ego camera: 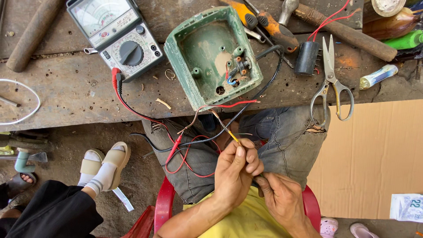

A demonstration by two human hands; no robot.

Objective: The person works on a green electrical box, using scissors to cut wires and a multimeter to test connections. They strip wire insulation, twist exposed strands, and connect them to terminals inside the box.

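My left hand [235, 172] is over my lap and pinches a thin yellow-tipped wire [229, 132] between thumb and fingers. The wire runs up to a green plastic housing [211, 57] lying open on the wooden bench [79, 88]. My right hand [282, 198] sits just below and right of the left, fingers curled, its thumb on a dark wire end by the left palm. Red and black test leads [176, 145] drape across my jeans from an analog multimeter [116, 35]. A red and a black wire also leave the housing.
On the bench lie scissors [330, 79], a black capacitor [307, 57] with red leads, orange-handled screwdrivers [273, 28] and a hammer handle [348, 33]. Cardboard [374, 154] lies at the right. Another person's feet in socks and sandals [103, 165] are at the left.
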